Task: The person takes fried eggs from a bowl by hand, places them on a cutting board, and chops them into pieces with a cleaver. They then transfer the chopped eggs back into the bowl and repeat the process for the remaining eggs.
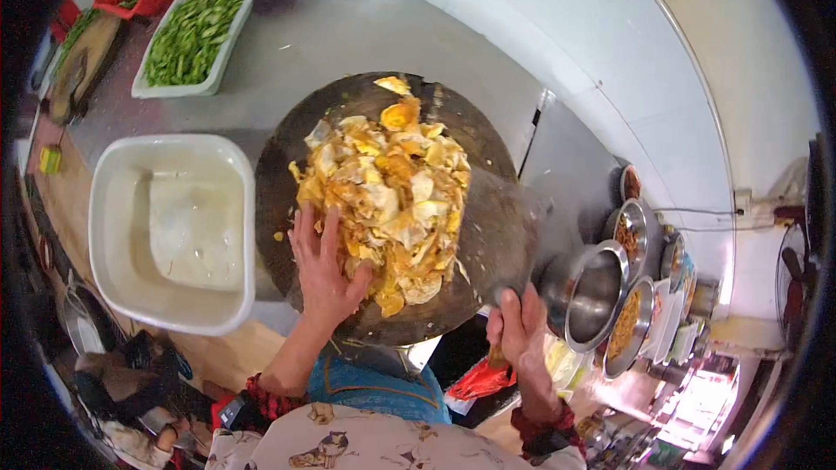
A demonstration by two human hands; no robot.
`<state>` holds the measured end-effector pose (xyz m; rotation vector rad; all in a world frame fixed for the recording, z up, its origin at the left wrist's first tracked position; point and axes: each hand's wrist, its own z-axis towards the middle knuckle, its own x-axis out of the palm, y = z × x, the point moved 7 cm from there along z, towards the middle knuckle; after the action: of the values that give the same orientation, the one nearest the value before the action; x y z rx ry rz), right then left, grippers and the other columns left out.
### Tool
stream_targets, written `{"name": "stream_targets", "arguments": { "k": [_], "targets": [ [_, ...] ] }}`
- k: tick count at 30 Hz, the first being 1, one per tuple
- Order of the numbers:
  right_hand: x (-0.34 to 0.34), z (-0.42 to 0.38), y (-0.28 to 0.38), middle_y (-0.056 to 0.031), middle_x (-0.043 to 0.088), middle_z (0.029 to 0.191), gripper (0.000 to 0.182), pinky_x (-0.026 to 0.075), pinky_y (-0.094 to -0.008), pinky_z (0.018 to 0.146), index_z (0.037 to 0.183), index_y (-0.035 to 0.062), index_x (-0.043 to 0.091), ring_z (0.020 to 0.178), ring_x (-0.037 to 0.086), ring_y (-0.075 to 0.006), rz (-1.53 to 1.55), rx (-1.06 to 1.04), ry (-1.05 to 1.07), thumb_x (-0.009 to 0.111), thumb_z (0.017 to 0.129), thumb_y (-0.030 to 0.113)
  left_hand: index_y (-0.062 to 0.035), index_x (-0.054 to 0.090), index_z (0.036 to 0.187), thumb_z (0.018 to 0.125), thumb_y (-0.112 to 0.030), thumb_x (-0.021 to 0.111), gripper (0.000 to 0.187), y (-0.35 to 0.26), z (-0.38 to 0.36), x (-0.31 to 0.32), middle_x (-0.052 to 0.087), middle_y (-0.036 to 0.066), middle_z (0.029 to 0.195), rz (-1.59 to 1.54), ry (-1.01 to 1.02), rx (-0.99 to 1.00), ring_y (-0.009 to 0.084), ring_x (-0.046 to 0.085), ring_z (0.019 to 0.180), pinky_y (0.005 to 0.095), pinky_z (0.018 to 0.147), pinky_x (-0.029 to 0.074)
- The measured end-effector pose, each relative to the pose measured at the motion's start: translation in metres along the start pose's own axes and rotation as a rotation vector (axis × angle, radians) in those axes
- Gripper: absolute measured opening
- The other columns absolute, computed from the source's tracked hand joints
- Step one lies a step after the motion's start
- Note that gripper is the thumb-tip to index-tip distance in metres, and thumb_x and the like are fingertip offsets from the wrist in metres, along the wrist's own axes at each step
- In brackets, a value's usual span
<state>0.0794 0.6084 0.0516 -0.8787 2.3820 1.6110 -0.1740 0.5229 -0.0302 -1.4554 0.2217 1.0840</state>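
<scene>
I have a single view, so no overlap to compare. It looks from the wearer's head, steeply down and forward, with wide curved edges. Both hands, left (326,274) and right (520,331), sit close below centre; the round chopping board (492,248) lies just beyond, the wall (592,61) farther out.

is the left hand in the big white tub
No, the left hand touches the pile of chopped food on the round board, beside the tub.

White wall beside a metal counter (348,26).
</scene>
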Motion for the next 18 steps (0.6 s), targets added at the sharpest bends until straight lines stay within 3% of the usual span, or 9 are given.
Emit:
{"name": "stream_targets", "arguments": {
  "k": [2,4,7,10,13,15,16,17,18],
  "targets": [
    [-0.009,-0.019,-0.067,-0.0005,0.039,0.05,0.022,0.036,-0.0306,0.035,0.092,0.0044,0.046,0.036,0.041,-0.0138,0.304,0.248,-0.165,0.044,0.096,0.025,-0.0054,0.031,0.143,0.075,-0.042,0.067,0.085,-0.006,0.007,0.006,0.021,0.028,0.147,-0.042,0.004,0.019,0.0478,0.022,0.133,0.0577,0.108,0.018],
    [-0.004,-0.033,-0.114,-0.0022,0.04,0.049,0.022,0.037,-0.0327,0.034,0.089,0.0049,0.045,0.035,0.042,-0.0162,0.473,0.423,-0.23,0.045,0.096,0.025,-0.0048,0.031,0.142,0.076,-0.05,0.066,0.087,-0.016,0.008,0.003,0.022,0.027,0.146,-0.168,-0.086,0.025,0.0464,0.024,0.132,0.0578,0.107,0.02],
    [0.015,-0.029,-0.137,-0.004,0.045,0.052,0.023,0.037,-0.0323,0.037,0.087,0.0038,0.047,0.037,0.044,-0.0163,0.397,0.45,-0.227,0.047,0.095,0.025,-0.0048,0.032,0.142,0.076,-0.056,0.065,0.089,-0.029,0.012,0.012,0.024,0.028,0.145,-0.18,-0.11,0.066,0.0469,0.026,0.131,0.0577,0.105,0.022],
    [0.047,-0.01,-0.129,-0.0064,0.049,0.055,0.024,0.038,-0.0316,0.039,0.088,0.0019,0.051,0.041,0.048,-0.0158,0.28,0.421,-0.078,0.049,0.095,0.024,-0.0061,0.034,0.141,0.074,-0.057,0.067,0.09,-0.044,0.015,0.015,0.025,0.029,0.144,-0.175,-0.105,0.117,0.0482,0.027,0.129,0.0577,0.103,0.024],
    [0.081,0.009,-0.117,-0.0126,0.058,0.065,0.023,0.045,-0.0362,0.051,0.092,-0.0009,0.055,0.055,0.057,-0.0205,0.109,0.338,0.106,0.051,0.094,0.022,-0.0091,0.042,0.136,0.068,-0.057,0.072,0.089,-0.056,0.018,0.02,0.029,0.028,0.14,-0.129,-0.015,0.129,0.0462,0.032,0.124,0.0565,0.1,0.027],
    [0.102,0.014,-0.095,-0.0199,0.063,0.078,0.025,0.049,-0.0431,0.067,0.098,-0.0028,0.056,0.072,0.063,-0.0325,0.062,0.22,0.217,0.053,0.092,0.021,-0.0086,0.044,0.134,0.066,-0.056,0.075,0.089,-0.053,0.022,0.023,0.031,0.027,0.138,-0.129,0.018,0.13,0.0447,0.033,0.124,0.0544,0.102,0.029],
    [0.104,0.014,-0.094,-0.0199,0.063,0.078,0.025,0.049,-0.0431,0.067,0.098,-0.0028,0.056,0.072,0.063,-0.0325,0.067,0.219,0.216,0.053,0.092,0.021,-0.0082,0.046,0.132,0.063,-0.055,0.078,0.09,-0.053,0.025,0.024,0.032,0.025,0.136,-0.126,0.047,0.123,0.0431,0.033,0.124,0.0522,0.103,0.031],
    [0.106,0.012,-0.095,-0.0228,0.064,0.084,0.026,0.048,-0.0445,0.073,0.1,-0.0029,0.056,0.08,0.063,-0.0374,0.006,0.232,0.214,0.054,0.091,0.021,-0.0084,0.052,0.122,0.063,-0.041,0.08,0.072,-0.053,0.028,0.021,0.038,0.025,0.128,-0.176,0.026,0.095,0.0418,0.039,0.116,0.0519,0.098,0.033],
    [0.106,0.011,-0.095,-0.0258,0.064,0.091,0.028,0.047,-0.046,0.079,0.103,-0.003,0.056,0.088,0.062,-0.0423,-0.056,0.245,0.212,0.055,0.09,0.022,-0.0084,0.052,0.122,0.063,-0.041,0.08,0.072,-0.052,0.027,0.021,0.038,0.025,0.128,-0.173,0.027,0.098,0.0418,0.039,0.116,0.0519,0.098,0.033]
  ]
}}
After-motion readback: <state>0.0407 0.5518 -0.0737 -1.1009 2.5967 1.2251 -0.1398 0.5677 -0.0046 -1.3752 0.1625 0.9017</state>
